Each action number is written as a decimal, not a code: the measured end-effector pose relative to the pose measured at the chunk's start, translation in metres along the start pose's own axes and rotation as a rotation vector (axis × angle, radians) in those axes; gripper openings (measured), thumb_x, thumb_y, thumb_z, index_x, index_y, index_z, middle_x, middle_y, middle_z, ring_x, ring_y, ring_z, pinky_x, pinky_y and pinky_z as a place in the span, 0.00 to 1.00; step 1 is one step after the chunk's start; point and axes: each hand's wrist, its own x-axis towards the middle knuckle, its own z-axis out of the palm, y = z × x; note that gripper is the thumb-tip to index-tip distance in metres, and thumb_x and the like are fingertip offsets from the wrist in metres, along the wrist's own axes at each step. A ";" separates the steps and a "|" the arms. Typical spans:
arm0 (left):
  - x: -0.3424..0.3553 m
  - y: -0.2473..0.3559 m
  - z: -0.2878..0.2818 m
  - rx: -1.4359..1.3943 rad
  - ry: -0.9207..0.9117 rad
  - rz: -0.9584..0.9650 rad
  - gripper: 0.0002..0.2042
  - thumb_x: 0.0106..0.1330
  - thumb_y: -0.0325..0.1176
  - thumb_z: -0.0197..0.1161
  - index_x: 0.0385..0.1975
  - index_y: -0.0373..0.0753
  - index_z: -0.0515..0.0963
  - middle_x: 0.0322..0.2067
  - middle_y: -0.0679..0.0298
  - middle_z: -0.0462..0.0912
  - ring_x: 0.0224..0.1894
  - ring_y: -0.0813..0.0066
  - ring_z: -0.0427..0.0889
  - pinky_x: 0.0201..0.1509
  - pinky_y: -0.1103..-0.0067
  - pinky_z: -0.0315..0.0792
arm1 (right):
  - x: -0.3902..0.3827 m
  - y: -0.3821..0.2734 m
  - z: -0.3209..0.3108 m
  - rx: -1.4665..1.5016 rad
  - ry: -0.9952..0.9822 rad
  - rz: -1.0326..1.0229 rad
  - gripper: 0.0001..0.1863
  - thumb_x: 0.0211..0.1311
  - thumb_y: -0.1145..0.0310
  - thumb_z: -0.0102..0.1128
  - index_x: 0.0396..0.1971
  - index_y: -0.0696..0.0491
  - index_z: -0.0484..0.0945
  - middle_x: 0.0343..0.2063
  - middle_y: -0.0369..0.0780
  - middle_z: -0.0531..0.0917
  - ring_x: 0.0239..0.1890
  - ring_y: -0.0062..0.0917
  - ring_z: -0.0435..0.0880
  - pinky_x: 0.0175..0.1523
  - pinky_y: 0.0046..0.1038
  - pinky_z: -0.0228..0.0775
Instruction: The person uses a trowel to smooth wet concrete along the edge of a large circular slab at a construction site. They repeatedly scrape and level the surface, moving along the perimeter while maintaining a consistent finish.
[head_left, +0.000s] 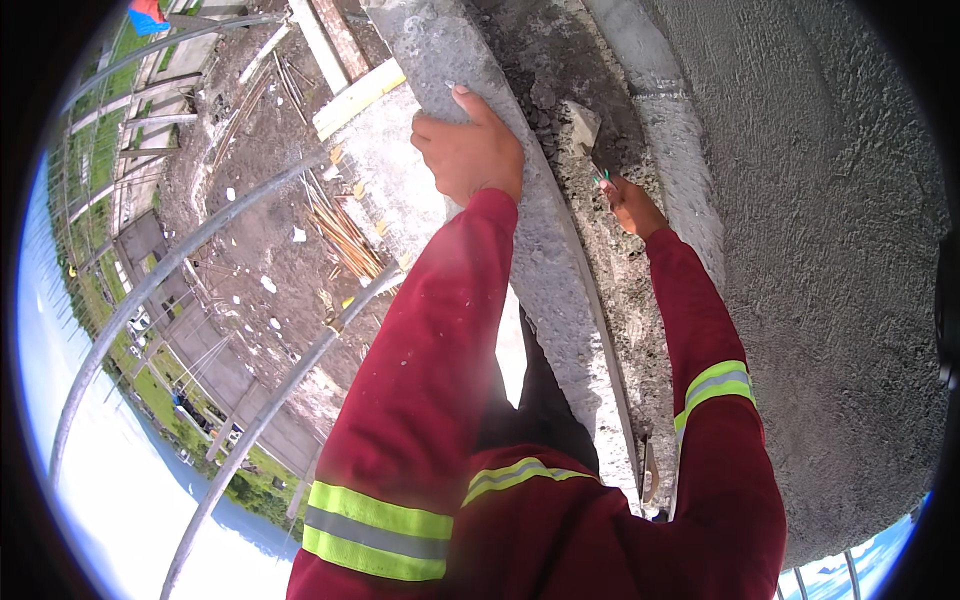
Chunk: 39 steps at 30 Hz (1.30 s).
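Observation:
My left hand [466,150] is curled over the left edge of a long grey, cement-caked board [575,320], its thumb lying on top. In my right hand [635,207] is a small pointed trowel [582,125], its handle mostly hidden by my fingers. The trowel's pale blade rests over a narrow trough [625,265] between the board and the wall. Dark, damp-looking mortar [610,120] lies in the trough around and beyond the blade, with rough, crumbly stuff nearer me.
A rough grey rendered wall [820,250] rises on the right. Curved metal scaffold pipes [230,215] cross the left side. Far below are dirt ground [250,250], a bundle of rods [345,235] and a green area. A yellow-edged plank [360,98] lies beyond my left hand.

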 end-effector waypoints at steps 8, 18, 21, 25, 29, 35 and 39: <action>0.001 0.003 -0.001 0.002 0.007 -0.043 0.33 0.77 0.60 0.49 0.64 0.33 0.68 0.60 0.49 0.75 0.60 0.47 0.80 0.56 0.55 0.78 | -0.016 -0.017 -0.053 0.331 -0.273 0.190 0.27 0.82 0.43 0.48 0.55 0.53 0.77 0.22 0.29 0.69 0.19 0.16 0.65 0.24 0.26 0.61; 0.003 -0.007 0.005 -0.050 0.073 -0.003 0.29 0.76 0.57 0.54 0.56 0.33 0.70 0.50 0.51 0.75 0.53 0.49 0.81 0.51 0.59 0.80 | -0.106 -0.063 -0.081 0.437 -0.091 0.202 0.23 0.84 0.47 0.47 0.48 0.53 0.79 0.19 0.28 0.70 0.13 0.13 0.65 0.19 0.22 0.60; 0.005 -0.011 0.007 -0.093 0.078 0.003 0.28 0.75 0.56 0.55 0.56 0.33 0.71 0.49 0.51 0.75 0.53 0.50 0.81 0.51 0.60 0.80 | -0.138 -0.094 -0.098 0.389 0.045 0.231 0.22 0.83 0.46 0.48 0.46 0.51 0.78 0.18 0.28 0.70 0.13 0.13 0.66 0.19 0.21 0.60; 0.007 -0.017 0.005 -0.263 0.068 0.006 0.28 0.75 0.53 0.57 0.57 0.31 0.71 0.50 0.51 0.76 0.53 0.50 0.79 0.53 0.61 0.79 | -0.179 -0.151 -0.123 0.314 0.142 0.200 0.22 0.82 0.44 0.49 0.44 0.50 0.77 0.17 0.28 0.70 0.13 0.12 0.65 0.17 0.20 0.58; 0.009 -0.023 -0.005 -0.311 0.036 -0.017 0.30 0.75 0.51 0.58 0.64 0.30 0.70 0.50 0.54 0.76 0.52 0.56 0.79 0.57 0.66 0.76 | -0.214 -0.229 -0.134 0.084 0.234 0.064 0.24 0.80 0.42 0.51 0.45 0.50 0.78 0.16 0.28 0.69 0.11 0.11 0.65 0.14 0.19 0.57; 0.007 -0.032 -0.005 -0.349 -0.030 -0.018 0.34 0.74 0.51 0.59 0.70 0.31 0.66 0.61 0.53 0.74 0.62 0.58 0.75 0.65 0.68 0.72 | -0.238 -0.378 -0.061 -0.227 0.178 -0.086 0.21 0.82 0.47 0.50 0.48 0.51 0.78 0.16 0.29 0.69 0.12 0.10 0.64 0.15 0.18 0.56; 0.004 -0.035 0.015 -0.299 -0.042 0.043 0.35 0.73 0.52 0.60 0.71 0.31 0.65 0.62 0.52 0.73 0.64 0.55 0.74 0.67 0.64 0.71 | -0.212 -0.466 0.055 -0.382 -0.089 -0.248 0.16 0.82 0.57 0.50 0.51 0.55 0.77 0.17 0.31 0.70 0.15 0.11 0.67 0.19 0.20 0.58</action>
